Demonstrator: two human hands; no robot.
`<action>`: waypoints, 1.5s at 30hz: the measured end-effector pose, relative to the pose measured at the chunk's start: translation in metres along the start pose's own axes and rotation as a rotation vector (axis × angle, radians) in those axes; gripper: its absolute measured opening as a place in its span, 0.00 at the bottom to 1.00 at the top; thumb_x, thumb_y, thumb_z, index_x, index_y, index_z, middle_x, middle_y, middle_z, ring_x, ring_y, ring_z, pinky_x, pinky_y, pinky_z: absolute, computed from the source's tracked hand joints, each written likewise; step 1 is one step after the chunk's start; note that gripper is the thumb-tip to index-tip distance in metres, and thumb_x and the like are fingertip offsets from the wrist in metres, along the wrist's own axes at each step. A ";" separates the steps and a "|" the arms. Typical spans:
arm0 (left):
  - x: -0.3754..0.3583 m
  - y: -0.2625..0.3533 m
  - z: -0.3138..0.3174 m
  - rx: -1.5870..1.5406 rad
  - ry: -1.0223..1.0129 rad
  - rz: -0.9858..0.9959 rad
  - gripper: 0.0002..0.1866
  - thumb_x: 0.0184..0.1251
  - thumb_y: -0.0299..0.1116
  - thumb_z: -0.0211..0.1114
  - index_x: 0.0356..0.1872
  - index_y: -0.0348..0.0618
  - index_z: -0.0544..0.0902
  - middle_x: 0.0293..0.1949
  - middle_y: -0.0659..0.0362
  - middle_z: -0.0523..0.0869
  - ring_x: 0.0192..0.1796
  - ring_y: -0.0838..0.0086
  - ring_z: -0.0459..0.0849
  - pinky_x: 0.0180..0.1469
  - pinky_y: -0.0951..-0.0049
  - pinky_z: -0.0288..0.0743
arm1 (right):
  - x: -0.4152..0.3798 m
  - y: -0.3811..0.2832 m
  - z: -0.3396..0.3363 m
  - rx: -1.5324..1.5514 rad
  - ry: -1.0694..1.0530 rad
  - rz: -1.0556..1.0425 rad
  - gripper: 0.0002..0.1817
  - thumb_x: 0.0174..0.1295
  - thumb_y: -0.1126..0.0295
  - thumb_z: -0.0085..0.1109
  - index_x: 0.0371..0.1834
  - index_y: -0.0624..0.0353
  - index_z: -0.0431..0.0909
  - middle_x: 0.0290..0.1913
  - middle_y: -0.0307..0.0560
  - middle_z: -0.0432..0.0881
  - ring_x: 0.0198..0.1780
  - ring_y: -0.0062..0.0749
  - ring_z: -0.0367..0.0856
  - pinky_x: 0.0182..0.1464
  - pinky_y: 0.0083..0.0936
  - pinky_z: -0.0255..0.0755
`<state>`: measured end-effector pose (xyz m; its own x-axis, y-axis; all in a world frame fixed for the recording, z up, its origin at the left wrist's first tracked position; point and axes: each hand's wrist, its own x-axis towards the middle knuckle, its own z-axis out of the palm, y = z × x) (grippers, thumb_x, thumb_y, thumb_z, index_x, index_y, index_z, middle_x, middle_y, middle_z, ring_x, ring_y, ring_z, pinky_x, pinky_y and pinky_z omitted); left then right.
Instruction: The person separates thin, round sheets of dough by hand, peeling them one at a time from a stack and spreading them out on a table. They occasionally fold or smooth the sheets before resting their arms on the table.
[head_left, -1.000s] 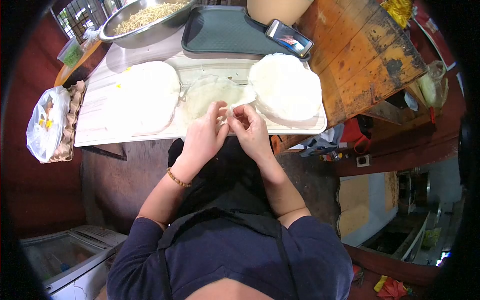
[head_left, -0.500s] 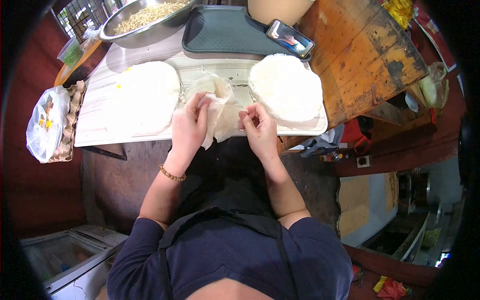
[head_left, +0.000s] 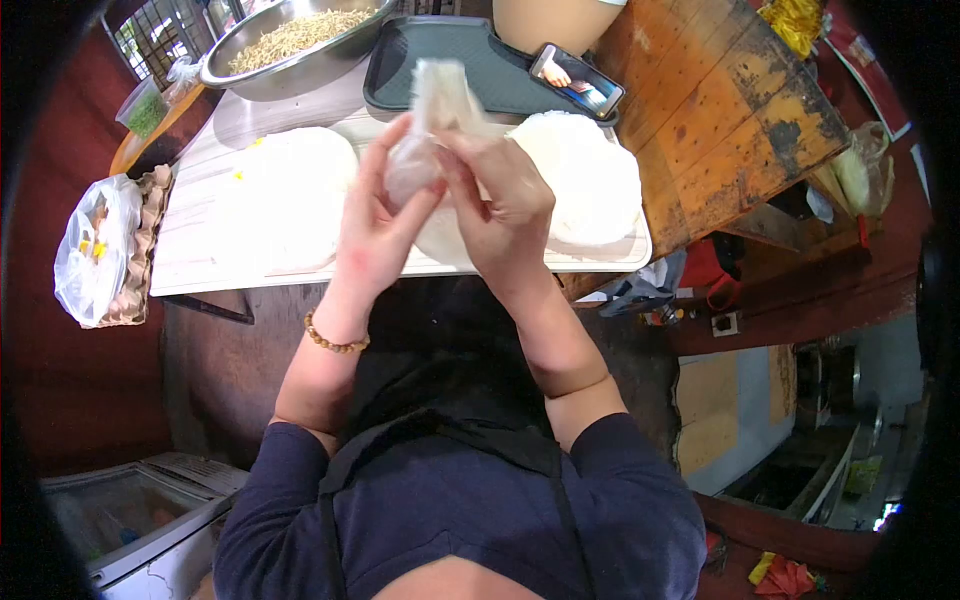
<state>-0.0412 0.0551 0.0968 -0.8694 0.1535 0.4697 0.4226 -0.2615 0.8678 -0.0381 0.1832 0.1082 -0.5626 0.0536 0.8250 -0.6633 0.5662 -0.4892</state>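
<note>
A thin, whitish, translucent wrapper sheet (head_left: 446,95) is held up over the table's front, bunched and smeared by motion. My left hand (head_left: 378,225) grips its lower left part, thumb pointing inward. On the other side, my right hand (head_left: 505,200) pinches the sheet, the back of the hand toward me. Another pale thin sheet (head_left: 440,242) lies on the table below, partly hidden by my hands. To the left is a bright white round stack (head_left: 290,195), its layers washed out by glare. A second white round stack (head_left: 585,185) sits right of my right hand.
At the back stand a steel bowl (head_left: 240,75) of pale shredded food, a dark tray (head_left: 435,45) and a tan bowl (head_left: 550,22). A phone (head_left: 578,82) leans at the tray's corner. Left are a plastic bag (head_left: 92,245) and egg carton (head_left: 150,215); right, a wooden table (head_left: 700,120).
Both hands have risen and moved forward, and come together. The wrapper sheet has been lifted from near the table edge and now stands up between them.
</note>
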 end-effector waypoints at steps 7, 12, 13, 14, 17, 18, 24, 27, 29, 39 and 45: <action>-0.009 -0.029 -0.045 0.571 0.155 -0.273 0.22 0.64 0.21 0.59 0.59 0.28 0.68 0.35 0.56 0.82 0.32 0.81 0.77 0.36 0.76 0.75 | -0.015 0.018 0.043 0.029 -0.222 -0.088 0.06 0.53 0.76 0.62 0.35 0.61 0.81 0.34 0.49 0.82 0.37 0.46 0.80 0.39 0.35 0.74; -0.024 -0.068 -0.076 0.729 0.169 -0.251 0.18 0.66 0.28 0.59 0.56 0.36 0.76 0.20 0.59 0.73 0.24 0.81 0.71 0.27 0.75 0.66 | -0.044 0.048 0.064 0.031 -0.293 0.143 0.07 0.59 0.70 0.60 0.35 0.62 0.81 0.32 0.54 0.82 0.33 0.47 0.81 0.37 0.35 0.73; -0.026 -0.066 -0.079 0.733 0.178 -0.257 0.18 0.66 0.28 0.59 0.56 0.36 0.76 0.20 0.59 0.73 0.24 0.81 0.71 0.27 0.75 0.66 | -0.045 0.049 0.063 0.053 -0.254 0.229 0.08 0.60 0.69 0.59 0.35 0.63 0.81 0.31 0.55 0.82 0.31 0.47 0.81 0.35 0.34 0.73; -0.027 -0.064 -0.082 0.689 0.186 -0.269 0.17 0.66 0.27 0.58 0.56 0.37 0.77 0.19 0.60 0.73 0.24 0.82 0.71 0.27 0.76 0.66 | -0.044 0.052 0.058 0.040 -0.267 0.316 0.09 0.61 0.69 0.59 0.36 0.64 0.80 0.28 0.55 0.82 0.27 0.43 0.82 0.32 0.32 0.72; -0.030 -0.058 -0.085 0.682 0.204 -0.271 0.16 0.67 0.27 0.58 0.55 0.37 0.78 0.19 0.62 0.73 0.24 0.83 0.70 0.27 0.79 0.65 | -0.044 0.068 0.055 0.041 -0.206 0.334 0.09 0.61 0.69 0.59 0.36 0.65 0.80 0.26 0.54 0.82 0.27 0.38 0.82 0.31 0.30 0.71; -0.030 -0.055 -0.083 0.711 0.201 -0.264 0.16 0.67 0.26 0.57 0.55 0.37 0.78 0.19 0.63 0.73 0.24 0.85 0.70 0.27 0.80 0.64 | -0.045 0.067 0.055 0.038 -0.238 0.381 0.08 0.60 0.70 0.57 0.36 0.63 0.79 0.32 0.56 0.82 0.33 0.50 0.82 0.37 0.39 0.73; -0.037 -0.051 -0.078 0.446 0.089 -0.347 0.15 0.66 0.27 0.59 0.53 0.35 0.78 0.22 0.64 0.78 0.23 0.85 0.69 0.26 0.80 0.64 | -0.027 0.051 0.053 0.143 -0.372 0.291 0.10 0.60 0.71 0.60 0.40 0.66 0.80 0.30 0.56 0.83 0.32 0.32 0.84 0.36 0.27 0.74; -0.031 -0.058 -0.070 0.429 0.182 -0.073 0.15 0.66 0.28 0.60 0.52 0.35 0.79 0.20 0.66 0.76 0.22 0.86 0.69 0.25 0.80 0.64 | -0.025 0.045 0.058 0.312 -0.486 0.340 0.10 0.60 0.71 0.61 0.40 0.66 0.80 0.32 0.54 0.85 0.35 0.29 0.85 0.38 0.25 0.74; -0.027 -0.049 -0.077 0.565 0.170 -0.168 0.14 0.66 0.28 0.60 0.52 0.35 0.79 0.19 0.66 0.74 0.22 0.86 0.68 0.25 0.80 0.63 | -0.023 0.037 0.054 0.293 -0.527 0.343 0.09 0.60 0.71 0.61 0.38 0.67 0.80 0.32 0.52 0.85 0.35 0.27 0.85 0.39 0.24 0.74; -0.026 -0.051 -0.093 0.528 0.183 -0.345 0.14 0.66 0.29 0.60 0.51 0.35 0.80 0.17 0.70 0.70 0.20 0.88 0.64 0.22 0.80 0.58 | -0.025 0.067 0.041 0.287 -0.269 0.558 0.07 0.61 0.72 0.61 0.33 0.67 0.80 0.26 0.36 0.81 0.31 0.12 0.74 0.36 0.17 0.69; -0.027 -0.052 -0.095 0.560 0.184 -0.334 0.14 0.66 0.28 0.59 0.50 0.35 0.80 0.18 0.69 0.74 0.22 0.88 0.66 0.24 0.81 0.60 | -0.032 0.076 0.038 0.164 -0.278 0.539 0.06 0.60 0.73 0.61 0.35 0.65 0.80 0.28 0.39 0.82 0.32 0.15 0.76 0.36 0.18 0.71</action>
<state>-0.0640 -0.0255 0.0237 -0.9849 -0.0373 0.1690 0.1492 0.3123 0.9382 -0.0892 0.1929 0.0339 -0.9319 0.0677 0.3563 -0.3052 0.3844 -0.8713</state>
